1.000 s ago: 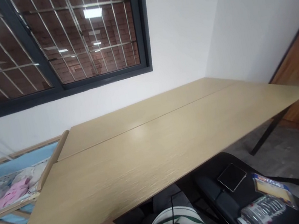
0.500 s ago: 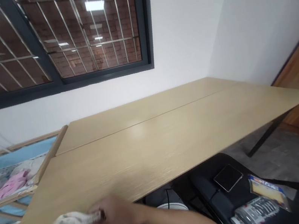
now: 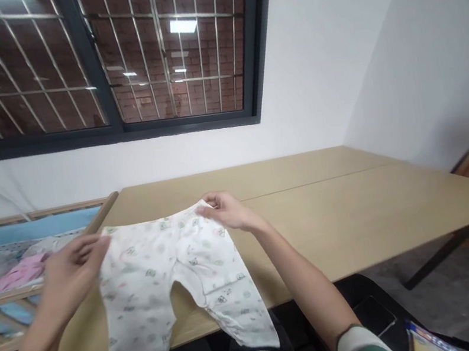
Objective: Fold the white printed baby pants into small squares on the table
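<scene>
I have the pants (image 3: 137, 275) spread between both hands, waistband at the far side and the two legs hanging toward me. My left hand (image 3: 71, 274) pinches one end of the waistband, thumb and fingers closed on the cloth. My right hand (image 3: 225, 210) grips the other end the same way, thumb pressed against the bent fingers. The waistband runs fairly straight between the grips, dipping slightly along the middle. The cloth is white with a small scattered print, and a few creases cross the leg on the right.

The pants are over the near left part of the table (image 3: 357, 209), and both legs reach past its near edge. I cannot tell whether the cloth touches the top. Beyond my left hand, just beside the table's left end, I see the crib (image 3: 7, 295), with a pink cloth (image 3: 23, 270) among pale bedding inside. The barred window (image 3: 209, 78) sits in the white wall above the table's far edge.

Down by my right forearm, whose sleeve (image 3: 365, 348) is white and green, there is a black chair (image 3: 347, 288). A dark flat slab (image 3: 375, 315) lies on it, and near that a packet (image 3: 428, 342), partly cut off by the lower border.
</scene>
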Demonstrator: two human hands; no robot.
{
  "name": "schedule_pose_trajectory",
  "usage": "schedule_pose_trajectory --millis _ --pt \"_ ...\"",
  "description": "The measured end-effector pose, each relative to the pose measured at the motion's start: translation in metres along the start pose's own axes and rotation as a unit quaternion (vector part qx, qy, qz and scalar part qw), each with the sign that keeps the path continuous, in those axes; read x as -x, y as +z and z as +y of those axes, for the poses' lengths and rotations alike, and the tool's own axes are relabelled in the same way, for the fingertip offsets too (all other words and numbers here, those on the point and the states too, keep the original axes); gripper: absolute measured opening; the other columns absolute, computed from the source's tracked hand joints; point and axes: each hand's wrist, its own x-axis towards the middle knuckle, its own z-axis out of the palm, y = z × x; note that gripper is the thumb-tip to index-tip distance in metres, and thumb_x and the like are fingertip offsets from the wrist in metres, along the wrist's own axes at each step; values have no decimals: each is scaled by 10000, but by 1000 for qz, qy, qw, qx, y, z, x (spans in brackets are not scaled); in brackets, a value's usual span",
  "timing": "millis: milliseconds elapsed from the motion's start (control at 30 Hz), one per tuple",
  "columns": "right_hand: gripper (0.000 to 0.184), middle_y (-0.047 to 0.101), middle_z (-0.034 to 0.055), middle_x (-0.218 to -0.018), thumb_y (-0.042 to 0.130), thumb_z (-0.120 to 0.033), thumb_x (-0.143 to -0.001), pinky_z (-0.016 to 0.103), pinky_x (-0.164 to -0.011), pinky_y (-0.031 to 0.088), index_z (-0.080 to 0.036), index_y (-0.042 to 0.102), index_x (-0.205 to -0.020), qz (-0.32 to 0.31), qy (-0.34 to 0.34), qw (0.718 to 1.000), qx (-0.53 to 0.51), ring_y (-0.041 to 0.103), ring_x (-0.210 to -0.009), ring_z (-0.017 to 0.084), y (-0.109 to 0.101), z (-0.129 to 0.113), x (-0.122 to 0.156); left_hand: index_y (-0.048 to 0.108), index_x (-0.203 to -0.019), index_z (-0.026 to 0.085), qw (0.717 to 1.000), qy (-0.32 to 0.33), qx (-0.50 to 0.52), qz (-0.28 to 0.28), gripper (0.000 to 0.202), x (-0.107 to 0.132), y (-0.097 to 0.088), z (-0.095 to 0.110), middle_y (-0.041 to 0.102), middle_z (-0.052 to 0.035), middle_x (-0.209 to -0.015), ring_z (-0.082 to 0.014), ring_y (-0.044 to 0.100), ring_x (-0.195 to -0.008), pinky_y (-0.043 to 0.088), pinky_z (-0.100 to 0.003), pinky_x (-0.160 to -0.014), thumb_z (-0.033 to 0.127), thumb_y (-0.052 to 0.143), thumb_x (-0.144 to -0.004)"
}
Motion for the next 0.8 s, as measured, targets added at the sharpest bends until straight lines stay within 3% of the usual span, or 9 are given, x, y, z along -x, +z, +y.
schedule_pose_trajectory --millis 100,200,333,400,500,633,733,800 --pt "235 582 -23 -666 694 -349 -908 191 -478 330 -145 616 -820 -11 78 992 103 476 -520 74 -30 40 -28 684 -1020 186 993 -6 30 -112 502 -33 63 -4 768 -78 -1003 -242 705 -914 562 -316 -784 641 598 -828" --pt "225 549 -35 -631 724 -259 -868 186 -496 314 -144 585 -734 26 123 978 164 466 -544 67 -45 83 -58 663 -945 151 987 -13 12 -161 439 -52 118 -11 764 -117 -976 -234 698 -868 540 -309 -748 566 535 -882" --pt "107 588 -15 -611 695 -163 -863 203 -500 347 -139 616 -796 62 173 965 188 496 -527 90 -47 128 -88 648 -897 123 983 -27 -51 -173 280 -69 161 -17 749 -156 -948 -266 682 -903 510 -358 -824 385 547 -904" --pt "95 612 -3 -620 726 -120 -815 207 -497 360 -138 633 -821 74 191 958 199 511 -526 101 -46 145 -98 644 -989 97 984 -17 -79 -160 244 -69 173 -12 723 -201 -1076 -307 651 -1053 480 -407 -929 302 542 -904" --pt "124 650 14 -664 751 -106 -778 208 -514 382 -130 662 -860 84 204 952 213 541 -542 113 -43 165 -105 592 -1198 91 983 36 -93 -155 325 -46 186 5 621 -214 -1320 -312 542 -1268 401 -425 -1077 251 494 -932" --pt "123 711 44 -771 759 -112 -783 199 -605 418 -127 692 -886 96 196 950 225 611 -666 128 -36 183 -108 643 -1133 205 961 131 -84 -229 263 20 196 28 663 -91 -1241 -277 579 -1188 425 -385 -1064 364 557 -941" --pt "86 735 51 -831 754 -92 -778 193 -671 427 -134 703 -833 109 190 948 229 633 -752 132 -30 194 -109 620 -1204 178 947 170 -131 -239 328 67 190 39 629 -137 -1289 -331 568 -1192 443 -450 -1020 378 535 -958" --pt "60 733 54 -810 741 -88 -781 205 -687 431 -134 704 -783 118 194 947 228 635 -753 138 -28 199 -111 619 -1189 173 943 178 -130 -251 309 90 183 47 640 -141 -1251 -319 585 -1159 457 -441 -982 353 461 -995"
